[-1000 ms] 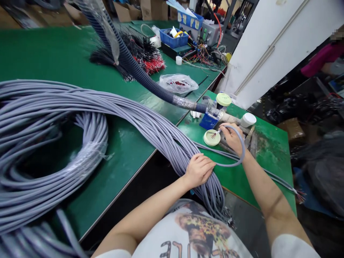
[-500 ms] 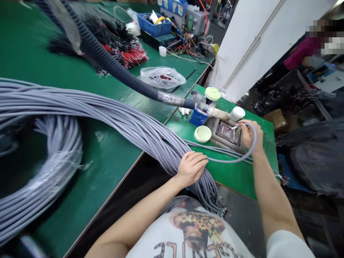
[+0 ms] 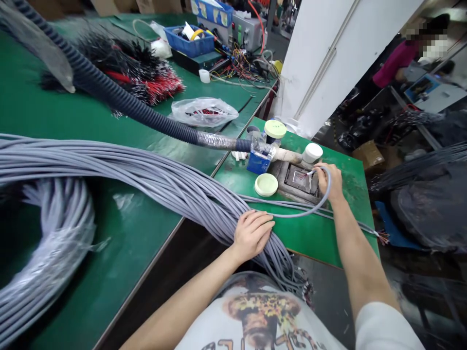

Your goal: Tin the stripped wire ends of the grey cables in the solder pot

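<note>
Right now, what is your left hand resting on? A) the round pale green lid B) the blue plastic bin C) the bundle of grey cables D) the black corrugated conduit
C: the left hand lies on top of the bundle of grey cables, its fingers spread across the strands.

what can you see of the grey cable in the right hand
The grey cable is smooth, round and looks rubber-sheathed. It curves in a loop over the green bench up into the right hand, which pinches it near its end. There the sheath stops and thin coloured wires fan out above a dark metal tray. Its other end runs toward the left hand and the grey bundle.
</note>
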### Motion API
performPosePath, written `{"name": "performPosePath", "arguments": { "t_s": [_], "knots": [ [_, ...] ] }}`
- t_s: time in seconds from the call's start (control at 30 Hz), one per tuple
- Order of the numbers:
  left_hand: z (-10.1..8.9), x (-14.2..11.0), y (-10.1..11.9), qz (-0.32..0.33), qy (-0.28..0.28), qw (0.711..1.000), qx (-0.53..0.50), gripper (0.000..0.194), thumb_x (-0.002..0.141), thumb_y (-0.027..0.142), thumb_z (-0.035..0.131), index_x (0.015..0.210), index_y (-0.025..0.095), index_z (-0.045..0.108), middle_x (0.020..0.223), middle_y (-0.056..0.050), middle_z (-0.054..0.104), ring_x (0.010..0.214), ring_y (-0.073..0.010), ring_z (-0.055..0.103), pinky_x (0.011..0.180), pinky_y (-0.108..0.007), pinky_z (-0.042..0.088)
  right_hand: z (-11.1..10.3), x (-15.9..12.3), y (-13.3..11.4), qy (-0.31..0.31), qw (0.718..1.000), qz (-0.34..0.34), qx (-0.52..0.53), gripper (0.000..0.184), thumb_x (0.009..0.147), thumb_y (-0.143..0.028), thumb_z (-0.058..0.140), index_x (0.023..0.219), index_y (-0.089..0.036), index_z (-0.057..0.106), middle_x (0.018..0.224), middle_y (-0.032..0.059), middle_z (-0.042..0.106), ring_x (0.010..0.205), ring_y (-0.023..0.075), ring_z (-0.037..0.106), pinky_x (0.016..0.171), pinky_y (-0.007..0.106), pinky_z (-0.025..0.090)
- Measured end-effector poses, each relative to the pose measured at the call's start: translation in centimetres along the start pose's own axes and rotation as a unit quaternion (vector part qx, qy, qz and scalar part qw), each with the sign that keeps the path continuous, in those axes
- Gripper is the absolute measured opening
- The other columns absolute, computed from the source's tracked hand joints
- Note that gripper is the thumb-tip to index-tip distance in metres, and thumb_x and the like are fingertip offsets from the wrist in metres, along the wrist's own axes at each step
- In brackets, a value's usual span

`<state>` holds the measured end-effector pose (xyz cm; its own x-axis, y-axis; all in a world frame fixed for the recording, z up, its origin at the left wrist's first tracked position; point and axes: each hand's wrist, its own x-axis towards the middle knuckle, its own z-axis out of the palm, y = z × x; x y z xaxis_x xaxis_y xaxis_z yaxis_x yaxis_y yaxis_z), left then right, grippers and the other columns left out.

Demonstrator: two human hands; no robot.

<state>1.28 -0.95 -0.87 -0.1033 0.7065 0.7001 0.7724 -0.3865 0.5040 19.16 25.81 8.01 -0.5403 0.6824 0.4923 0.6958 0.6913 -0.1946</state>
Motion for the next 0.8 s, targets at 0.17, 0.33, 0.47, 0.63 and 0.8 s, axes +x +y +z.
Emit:
{"name": "performPosePath", "arguments": {
  "t_s": [0.17, 0.33, 0.47, 0.63, 0.8],
  "knots": [
    [0.1, -0.08, -0.04, -0.002, 0.0, 1.0, 0.003, 0.028, 0.084, 0.016, 0.058, 0.11, 0.025, 0.062, 0.108, -0.004, 0.072, 0.109, -0.021, 0.062, 0.102, -0.044, 0.039, 0.61, -0.02, 0.59, -0.016, 1.0, -0.002, -0.004, 0.023, 0.091, -0.033, 0.047, 0.097, -0.024, 0.067, 0.094, 0.0064, 0.071, 0.091, 0.0246, 0.059, 0.087, 0.041, 0.041],
    [0.16, -0.09, -0.02, -0.005, -0.002, 1.0, 0.005, 0.028, 0.083, 0.016, 0.059, 0.11, 0.025, 0.062, 0.107, -0.003, 0.072, 0.108, -0.0203, 0.062, 0.102, -0.043, 0.038, 0.75, -0.14, 0.41, -0.025, 0.999, -0.013, -0.016, 0.023, 0.091, -0.033, 0.047, 0.096, -0.024, 0.067, 0.094, 0.0064, 0.071, 0.09, 0.0241, 0.058, 0.086, 0.04, 0.04],
    [0.18, -0.09, -0.05, -0.004, -0.003, 1.0, 0.004, 0.028, 0.084, 0.017, 0.059, 0.11, 0.025, 0.063, 0.106, -0.003, 0.072, 0.107, -0.0198, 0.062, 0.101, -0.042, 0.038, 0.2, -0.37, 0.04, -0.016, 0.999, -0.023, -0.02, 0.024, 0.092, -0.034, 0.046, 0.098, -0.024, 0.067, 0.096, 0.0062, 0.07, 0.092, 0.024, 0.057, 0.089, 0.041, 0.039],
    [0.25, -0.13, -0.05, -0.007, 0.001, 1.0, 0.004, 0.026, 0.085, 0.018, 0.057, 0.109, 0.025, 0.064, 0.104, -0.003, 0.073, 0.105, -0.0202, 0.063, 0.102, -0.043, 0.039, -0.14, -0.54, 0.15, -0.011, 0.999, -0.028, -0.038, 0.025, 0.092, -0.035, 0.046, 0.098, -0.024, 0.068, 0.093, 0.0069, 0.069, 0.09, 0.0238, 0.057, 0.087, 0.04, 0.039],
    [0.18, -0.09, 0.03, -0.005, -0.001, 1.0, 0.0, 0.025, 0.085, 0.017, 0.057, 0.108, 0.025, 0.063, 0.103, -0.003, 0.073, 0.104, -0.0207, 0.063, 0.101, -0.044, 0.038, 0.23, -0.38, 0.45, -0.005, 0.997, -0.053, -0.059, 0.028, 0.093, -0.036, 0.044, 0.1, -0.025, 0.068, 0.087, 0.0072, 0.066, 0.088, 0.0236, 0.056, 0.085, 0.04, 0.037]
  ]
}}
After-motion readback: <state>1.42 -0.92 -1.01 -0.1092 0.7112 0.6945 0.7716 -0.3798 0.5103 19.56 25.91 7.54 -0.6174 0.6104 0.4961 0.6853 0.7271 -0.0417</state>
